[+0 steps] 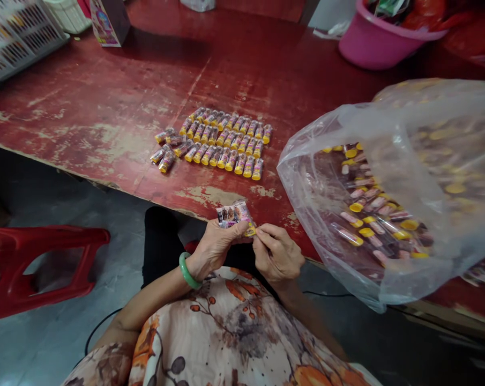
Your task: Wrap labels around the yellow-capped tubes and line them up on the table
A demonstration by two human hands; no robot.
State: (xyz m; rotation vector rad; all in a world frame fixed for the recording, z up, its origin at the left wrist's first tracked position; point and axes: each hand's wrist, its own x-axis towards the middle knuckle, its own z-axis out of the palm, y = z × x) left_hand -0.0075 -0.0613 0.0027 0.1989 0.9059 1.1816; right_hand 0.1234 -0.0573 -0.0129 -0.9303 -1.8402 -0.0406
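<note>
My left hand (pixel 215 245), with a green bangle at the wrist, is closed on a small printed packet (pixel 231 214) just off the table's front edge. A yellow part shows at the packet's lower right corner. There my right hand (pixel 277 253) pinches the corner, its fingers curled; whatever else is between them is hidden. Beyond the hands, small clear tubes with yellow caps (pixel 223 140) lie side by side in rows on the table. Several more tubes (pixel 166 161) lie loosely at the left end of the rows.
A big clear plastic bag (pixel 390 134) of yellow-capped tubes lies open on the red table (pixel 146 102), at right. Farther back are a pink tub (pixel 381 45), a printed carton (pixel 107 21) and a white basket (pixel 21 37). A red stool (pixel 65 284) stands at left.
</note>
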